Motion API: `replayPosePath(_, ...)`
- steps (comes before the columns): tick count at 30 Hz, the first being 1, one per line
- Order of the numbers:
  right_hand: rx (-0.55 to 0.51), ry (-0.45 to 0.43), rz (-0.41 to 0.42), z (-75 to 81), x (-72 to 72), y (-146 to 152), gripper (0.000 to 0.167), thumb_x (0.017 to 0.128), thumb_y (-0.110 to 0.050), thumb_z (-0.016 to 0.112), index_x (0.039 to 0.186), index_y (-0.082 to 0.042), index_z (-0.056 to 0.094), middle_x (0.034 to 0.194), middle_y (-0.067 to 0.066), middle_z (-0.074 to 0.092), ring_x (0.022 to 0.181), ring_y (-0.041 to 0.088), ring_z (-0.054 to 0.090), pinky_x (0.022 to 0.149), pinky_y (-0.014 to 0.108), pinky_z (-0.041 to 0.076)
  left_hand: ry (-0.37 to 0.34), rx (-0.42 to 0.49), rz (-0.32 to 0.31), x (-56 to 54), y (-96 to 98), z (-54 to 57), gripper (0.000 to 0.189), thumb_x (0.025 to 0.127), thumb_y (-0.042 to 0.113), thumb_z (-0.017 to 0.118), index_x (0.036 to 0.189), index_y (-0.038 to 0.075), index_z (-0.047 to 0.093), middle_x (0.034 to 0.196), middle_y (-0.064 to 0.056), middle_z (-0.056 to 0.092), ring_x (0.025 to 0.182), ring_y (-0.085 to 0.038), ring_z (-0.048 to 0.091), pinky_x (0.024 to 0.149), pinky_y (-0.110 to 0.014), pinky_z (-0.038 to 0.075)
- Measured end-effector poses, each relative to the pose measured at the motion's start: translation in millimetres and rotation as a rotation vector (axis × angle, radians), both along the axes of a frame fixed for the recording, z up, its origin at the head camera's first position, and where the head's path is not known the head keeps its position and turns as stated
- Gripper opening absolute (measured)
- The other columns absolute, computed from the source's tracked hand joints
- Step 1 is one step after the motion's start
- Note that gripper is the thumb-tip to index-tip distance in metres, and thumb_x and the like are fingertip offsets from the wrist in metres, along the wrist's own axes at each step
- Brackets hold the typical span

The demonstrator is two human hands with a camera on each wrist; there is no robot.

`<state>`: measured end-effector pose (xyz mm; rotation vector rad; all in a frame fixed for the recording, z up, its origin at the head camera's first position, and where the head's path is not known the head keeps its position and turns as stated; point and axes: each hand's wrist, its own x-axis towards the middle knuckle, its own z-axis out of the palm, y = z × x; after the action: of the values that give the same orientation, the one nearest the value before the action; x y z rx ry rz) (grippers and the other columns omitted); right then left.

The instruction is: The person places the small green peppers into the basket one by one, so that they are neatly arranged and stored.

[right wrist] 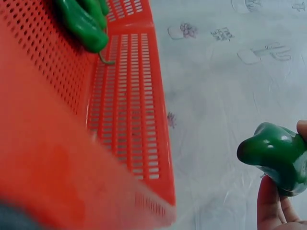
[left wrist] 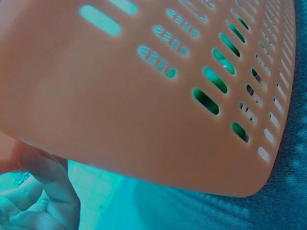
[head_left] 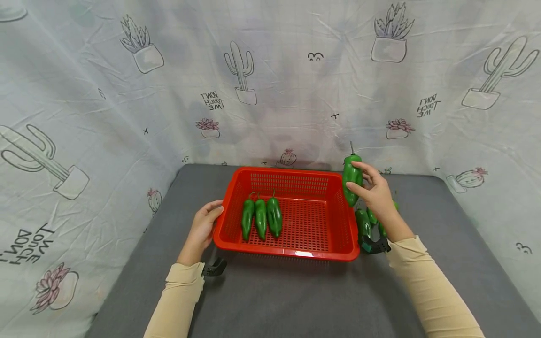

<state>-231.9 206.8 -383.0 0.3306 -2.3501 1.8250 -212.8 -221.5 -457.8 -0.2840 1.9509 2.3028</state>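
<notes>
A green pepper (head_left: 352,174) with a long thin stem is held up over the right end of the red plastic basket (head_left: 296,255). My right hand (head_left: 377,192) pinches it between thumb and fingers, stem upward; in the right wrist view the lobed tip of this pepper (right wrist: 273,153) shows. At the basket's left end, my left hand (head_left: 205,224) grips the rim, and the left wrist view has curled fingers (left wrist: 53,196) at that edge. Three long green peppers (head_left: 261,219) lie side by side in the left half of the basket.
Several more green peppers (head_left: 364,224) lie on the grey table (head_left: 304,300) just right of the basket, partly hidden behind the right forearm. A pale cloth (head_left: 279,70) printed with cacti hangs behind the table and along both sides.
</notes>
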Motion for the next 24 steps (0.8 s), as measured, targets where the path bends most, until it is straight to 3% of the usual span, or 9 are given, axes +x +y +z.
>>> replayPosePath(5, -0.015, -0.001, 0.033, -3.9, -4.4, -11.3, 0.056, 0.091, -0.012, 0.063, 0.142, -0.008, 0.04, 0.134, 0.012, 0.038, 0.1, 0.005, 0.057, 0.072, 0.019, 0.053, -0.005, -0.004, 0.003, 0.3, -0.4, 1.2, 0.038, 0.098, 0.011, 0.049, 0.134, 0.0, 0.044, 0.095, 0.005, 0.063, 0.081, -0.012, 0.066, 0.072, -0.028, 0.056)
replayPosePath(12, -0.054, -0.069, 0.059, -12.5, -8.9, -28.9, 0.056, 0.091, -0.014, 0.063, 0.142, -0.009, 0.039, 0.135, 0.015, 0.04, 0.106, 0.009, 0.053, 0.074, 0.022, 0.054, -0.007, -0.016, 0.006, 1.4, 0.8, -0.5, 0.037, 0.098, 0.011, 0.05, 0.133, 0.001, 0.045, 0.096, 0.003, 0.063, 0.081, -0.013, 0.066, 0.072, -0.029, 0.057)
replayPosePath(20, -0.031, -0.102, 0.073, -17.4, -15.5, -48.0, 0.055, 0.091, -0.014, 0.064, 0.141, -0.01, 0.041, 0.138, 0.018, 0.039, 0.119, 0.03, 0.045, 0.076, 0.024, 0.052, 0.004, -0.019, 0.003, 1.8, 0.2, -4.1, 0.038, 0.098, 0.012, 0.051, 0.133, 0.001, 0.045, 0.097, 0.002, 0.062, 0.082, -0.014, 0.065, 0.073, -0.029, 0.057)
replayPosePath(24, -0.011, -0.104, 0.093, -20.3, -19.5, -57.3, 0.055, 0.09, -0.014, 0.065, 0.141, -0.01, 0.042, 0.139, 0.019, 0.04, 0.122, 0.036, 0.045, 0.08, 0.033, 0.052, 0.01, -0.017, 0.002, 0.7, -0.4, -4.8, 0.037, 0.098, 0.012, 0.051, 0.133, 0.0, 0.045, 0.097, 0.002, 0.062, 0.082, -0.014, 0.065, 0.073, -0.029, 0.057)
